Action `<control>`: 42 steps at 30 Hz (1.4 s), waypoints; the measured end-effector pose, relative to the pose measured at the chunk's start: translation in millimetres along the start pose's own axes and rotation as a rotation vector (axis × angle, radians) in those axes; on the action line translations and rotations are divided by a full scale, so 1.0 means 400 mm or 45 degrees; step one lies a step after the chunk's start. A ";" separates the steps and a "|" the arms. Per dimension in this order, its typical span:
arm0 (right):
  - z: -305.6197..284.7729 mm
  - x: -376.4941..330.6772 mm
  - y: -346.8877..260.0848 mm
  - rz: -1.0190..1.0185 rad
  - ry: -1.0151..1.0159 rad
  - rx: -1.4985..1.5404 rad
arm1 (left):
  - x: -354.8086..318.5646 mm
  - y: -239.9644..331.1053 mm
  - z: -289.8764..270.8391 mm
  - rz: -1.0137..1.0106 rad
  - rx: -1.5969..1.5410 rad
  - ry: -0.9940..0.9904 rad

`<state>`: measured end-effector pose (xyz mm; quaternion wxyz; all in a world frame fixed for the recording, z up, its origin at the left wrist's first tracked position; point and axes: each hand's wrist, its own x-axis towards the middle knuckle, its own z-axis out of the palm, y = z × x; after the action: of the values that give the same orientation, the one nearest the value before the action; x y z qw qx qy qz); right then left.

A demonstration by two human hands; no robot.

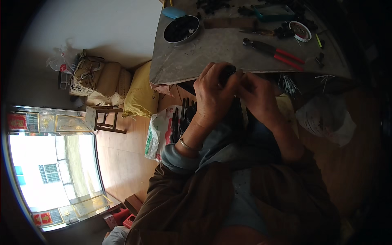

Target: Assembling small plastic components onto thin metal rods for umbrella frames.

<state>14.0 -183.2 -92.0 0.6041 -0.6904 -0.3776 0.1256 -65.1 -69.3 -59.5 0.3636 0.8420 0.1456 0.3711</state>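
At the near edge of the grey table (220,55), my left hand (212,92) is closed around a small black part (229,72). Its exact kind is too dark and too covered by fingers to make out. Close against it, my right hand (259,98) has its fingers pinched together, and whatever they hold is hidden. Beyond my hands lie red-handled pliers (277,54) on the tabletop. A round bowl (182,40) of black pieces stands at the far left, with a blue object (173,12) behind it.
A white dish (300,31) of tiny pieces and a teal tray (273,13) stand at the back right. Long black rods (178,122) lean below the table by a white sack (153,141). A yellow sack (141,92) and a wooden stool (110,118) are at left, a plastic bag (326,120) at right.
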 end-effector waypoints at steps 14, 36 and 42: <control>-0.058 0.015 0.046 0.297 -0.406 0.599 | 0.016 -0.017 -0.061 -0.189 -0.449 -0.514; -0.045 0.038 -0.060 -0.305 -0.085 -0.157 | -0.015 -0.074 -0.016 -0.441 -1.008 -0.378; -0.023 0.081 -0.078 -0.762 -0.053 -0.498 | -0.033 -0.046 0.012 -0.515 -0.885 -0.046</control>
<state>30.4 -168.9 -51.7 0.4627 -0.6490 -0.5923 -0.1178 -70.0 -65.7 -81.7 0.6950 0.6295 0.1678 0.3041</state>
